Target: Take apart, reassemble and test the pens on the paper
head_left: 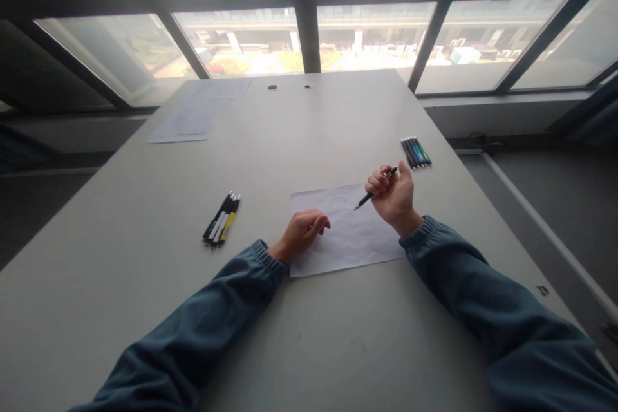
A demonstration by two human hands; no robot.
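In the head view, both forearms in blue-grey sleeves reach forward over the pale counter (145,309). The right hand (394,196) is raised slightly above the sheet, wrist bent, with its back turned toward the camera. Its fingers (378,181) are curled closed around a black pen (375,192), which slants down to the left so that its tip hangs just above the upper middle of the paper; whether the tip touches the paper I cannot tell. The left hand (303,232) rests on the sheet's left part, its fingers loosely curled inward and holding nothing, knuckles up, pressing on the paper.

The sheet of paper (357,244) is white, lies flat near the middle of the counter between the two hands, and is turned slightly askew. Faint pencil-like lines show on it, too light to read.

To the left of the sheet, well apart, lies a small bundle of pens (221,219) in black, white and yellow. To the right, beyond the right hand, lies another row of pens (416,152) with dark, blue and green barrels. More sheets (193,117) lie at the far left corner, below the large windows (371,38).
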